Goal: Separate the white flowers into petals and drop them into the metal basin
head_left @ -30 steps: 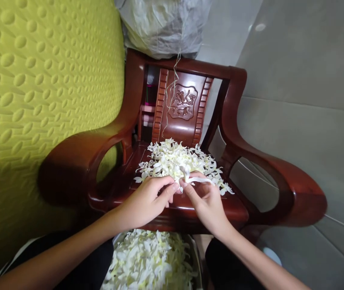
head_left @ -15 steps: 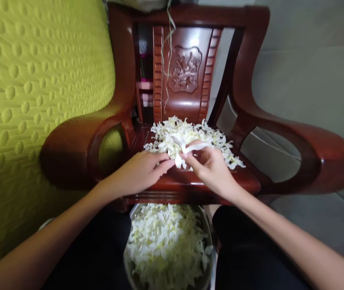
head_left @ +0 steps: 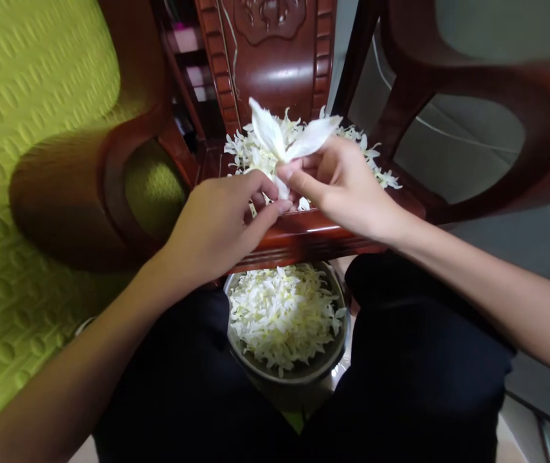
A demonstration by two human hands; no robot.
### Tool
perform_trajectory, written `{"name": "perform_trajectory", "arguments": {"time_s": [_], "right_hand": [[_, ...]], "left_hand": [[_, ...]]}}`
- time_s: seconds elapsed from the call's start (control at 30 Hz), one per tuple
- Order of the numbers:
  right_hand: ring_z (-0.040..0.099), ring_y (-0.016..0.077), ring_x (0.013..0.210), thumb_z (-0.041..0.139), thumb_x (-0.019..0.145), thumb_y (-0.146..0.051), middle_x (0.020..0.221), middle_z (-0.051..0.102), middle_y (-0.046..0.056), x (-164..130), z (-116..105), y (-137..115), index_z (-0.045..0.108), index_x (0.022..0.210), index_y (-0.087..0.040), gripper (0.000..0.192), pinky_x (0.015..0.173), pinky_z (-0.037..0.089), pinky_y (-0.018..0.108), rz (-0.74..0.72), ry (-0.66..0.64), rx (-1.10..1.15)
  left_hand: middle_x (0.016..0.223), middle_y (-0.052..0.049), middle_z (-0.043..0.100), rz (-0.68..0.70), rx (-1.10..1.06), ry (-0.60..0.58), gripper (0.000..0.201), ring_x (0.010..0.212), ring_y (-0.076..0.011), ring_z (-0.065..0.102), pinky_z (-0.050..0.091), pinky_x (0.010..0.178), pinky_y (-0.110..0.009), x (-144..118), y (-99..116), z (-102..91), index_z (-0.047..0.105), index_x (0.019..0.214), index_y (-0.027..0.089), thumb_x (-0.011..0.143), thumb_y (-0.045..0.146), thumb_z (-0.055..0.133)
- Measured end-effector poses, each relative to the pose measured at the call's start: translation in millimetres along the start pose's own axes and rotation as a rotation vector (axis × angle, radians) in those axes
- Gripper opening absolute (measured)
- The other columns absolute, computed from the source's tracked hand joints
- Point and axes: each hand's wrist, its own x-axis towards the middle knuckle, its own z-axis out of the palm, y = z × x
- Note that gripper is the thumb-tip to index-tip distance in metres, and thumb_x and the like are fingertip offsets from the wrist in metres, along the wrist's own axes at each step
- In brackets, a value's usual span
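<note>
Between my two hands, above the chair seat's front edge, is a white flower [head_left: 269, 132] with long petals spread upward. My right hand [head_left: 345, 186] pinches it near its base between thumb and fingers. From the left, my left hand [head_left: 217, 215] closes thumb and index finger at a lower petal. Behind the fingers, a heap of loose white flowers [head_left: 243, 148] covers part of the wooden seat [head_left: 313, 222], partly hidden by my hands. Below, between my knees, stands a round metal pot [head_left: 298, 381] piled with white flowers [head_left: 282, 315].
The reddish wooden chair has a broad armrest [head_left: 67, 193] on the left and another armrest [head_left: 549, 122] on the right. A thin pale strand [head_left: 234, 54] hangs before the carved backrest [head_left: 289, 80]. Yellow bumpy padding [head_left: 28, 83] covers the left side.
The view has tilted downward, so the pot shows more fully. Both hands hold the flower higher off the heap, and its petals stand more visibly apart. My left fingers have come onto its lower part.
</note>
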Motion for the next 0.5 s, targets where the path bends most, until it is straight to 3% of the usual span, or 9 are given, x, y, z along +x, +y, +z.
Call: {"name": "perform_trajectory", "arguments": {"time_s": [0.17,0.3,0.4,0.5], "right_hand": [[0.057,0.0121,0.06,0.071,0.076,-0.035,0.063,0.06,-0.001,-1,-8,2,0.064,0.076,-0.016,0.02,0.059,0.049,0.026,0.022,-0.071,0.09],[0.058,0.0113,0.059,0.074,0.071,-0.038,0.063,0.063,0.0,-1,-12,0,0.067,0.076,-0.016,0.024,0.062,0.051,0.026,0.181,-0.073,0.223],[0.061,0.0112,0.059,0.079,0.066,-0.034,0.063,0.064,-0.001,-2,-13,0,0.065,0.071,-0.015,0.024,0.064,0.053,0.026,0.258,-0.047,0.251],[0.063,0.0127,0.062,0.079,0.066,-0.032,0.063,0.064,-0.001,-4,-13,3,0.062,0.071,-0.016,0.024,0.067,0.054,0.027,0.241,-0.034,0.232]], "left_hand": [[0.084,0.0,0.069,0.013,0.093,-0.027,0.017,0.071,-0.0139,0.062,0.044,0.062,-0.023,2,2,4.1,0.06,0.091,0.018,0.09,0.031,0.049],[0.089,-0.001,0.069,0.046,0.118,-0.032,0.019,0.078,-0.0149,0.063,0.045,0.069,-0.025,2,6,4.8,0.059,0.094,0.018,0.094,0.026,0.041],[0.083,-0.002,0.068,0.036,0.229,-0.036,0.023,0.073,-0.0167,0.064,0.043,0.063,-0.027,1,7,5.6,0.058,0.088,0.017,0.094,0.026,0.038],[0.079,-0.002,0.068,0.008,0.35,-0.066,0.024,0.068,-0.0188,0.064,0.038,0.055,-0.028,0,7,7.5,0.058,0.084,0.017,0.094,0.026,0.037]]}}
